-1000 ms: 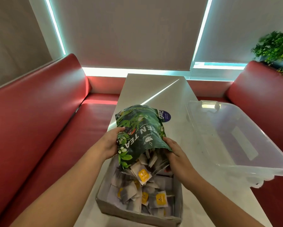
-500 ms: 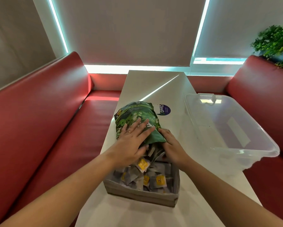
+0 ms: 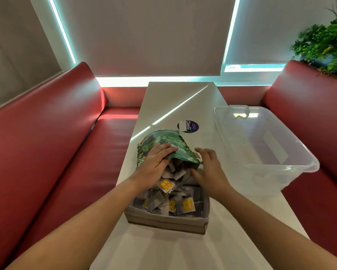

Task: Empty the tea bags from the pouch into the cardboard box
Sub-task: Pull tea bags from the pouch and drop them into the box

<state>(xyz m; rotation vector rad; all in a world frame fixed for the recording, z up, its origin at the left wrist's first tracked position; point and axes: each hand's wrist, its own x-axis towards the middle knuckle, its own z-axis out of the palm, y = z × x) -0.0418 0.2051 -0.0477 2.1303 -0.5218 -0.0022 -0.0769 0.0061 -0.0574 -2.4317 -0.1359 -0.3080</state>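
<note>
Two hands: the left hand (image 3: 154, 165) lies flat, fingers straight, pressing on one green pouch (image 3: 183, 153); the right hand (image 3: 210, 169), fingers loosely spread, is just beside its mouth. Tea bags (image 3: 185, 205), too many to count, fill one cardboard box (image 3: 163, 223) on the tabletop (image 3: 183, 98).

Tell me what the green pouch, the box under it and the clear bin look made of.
Pouch: probably printed plastic or foil film; it creases softly and has a slight sheen. Box: grey cardboard, matte, with folded walls. Bin: clear rigid plastic, glossy; see-through walls, bright glints on the rim.
</note>
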